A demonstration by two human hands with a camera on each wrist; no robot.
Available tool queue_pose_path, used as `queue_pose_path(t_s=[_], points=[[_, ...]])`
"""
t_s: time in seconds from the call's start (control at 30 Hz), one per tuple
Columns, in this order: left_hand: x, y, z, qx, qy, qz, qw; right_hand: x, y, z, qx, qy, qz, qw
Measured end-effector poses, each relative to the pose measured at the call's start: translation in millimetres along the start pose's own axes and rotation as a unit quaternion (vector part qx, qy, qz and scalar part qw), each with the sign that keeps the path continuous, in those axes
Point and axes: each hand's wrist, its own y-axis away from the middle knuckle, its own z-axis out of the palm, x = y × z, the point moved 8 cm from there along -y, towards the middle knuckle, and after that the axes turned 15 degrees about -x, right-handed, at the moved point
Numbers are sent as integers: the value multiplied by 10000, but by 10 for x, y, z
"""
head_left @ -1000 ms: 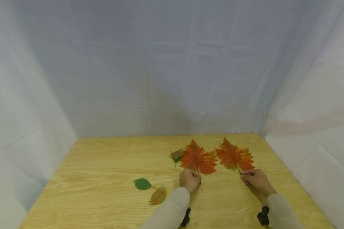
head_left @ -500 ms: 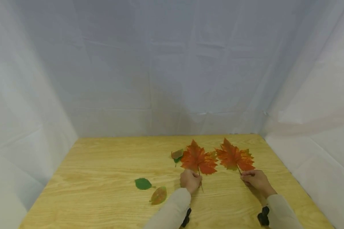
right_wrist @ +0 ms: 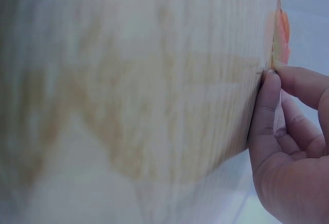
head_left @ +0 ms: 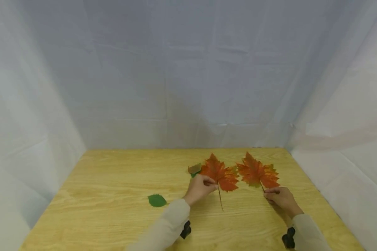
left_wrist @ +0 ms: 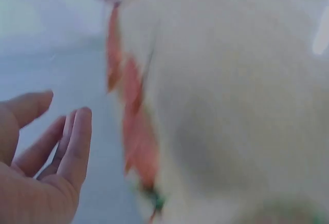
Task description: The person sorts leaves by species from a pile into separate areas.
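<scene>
Two orange-red maple leaves lie side by side on the wooden table (head_left: 106, 195). My right hand (head_left: 282, 199) pinches the stem of the right maple leaf (head_left: 254, 170) between thumb and finger, close to the tabletop in the right wrist view. Over the lower left edge of the left maple leaf (head_left: 216, 169) hovers my left hand (head_left: 198, 190). In the left wrist view its thumb and fingers stand apart, with nothing between them, and the leaves (left_wrist: 139, 142) look blurred beyond. The left leaf's long stem (head_left: 220, 198) lies bare on the wood.
A brownish-green leaf (head_left: 194, 169) partly covers a darker green one near the left maple leaf. A green oval leaf (head_left: 157, 200) lies left of my left sleeve (head_left: 166, 225). White sheets (head_left: 188, 87) hang behind and at both sides of the table.
My left hand has let go of the left maple leaf's stem and shifted slightly up and left. Its forearm now hides the reddish-green oval leaf. My right hand keeps its pinch.
</scene>
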Motion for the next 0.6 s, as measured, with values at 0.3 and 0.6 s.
queue_pose_path(t_s=[0.3, 0.6], points=[[-94, 575, -816, 1, -426, 116, 9990, 10, 7, 3, -27, 126, 69, 9999], [-572, 1278, -954, -274, -220, -418, 9985, 10, -4, -11, -130, 135, 58, 9998]])
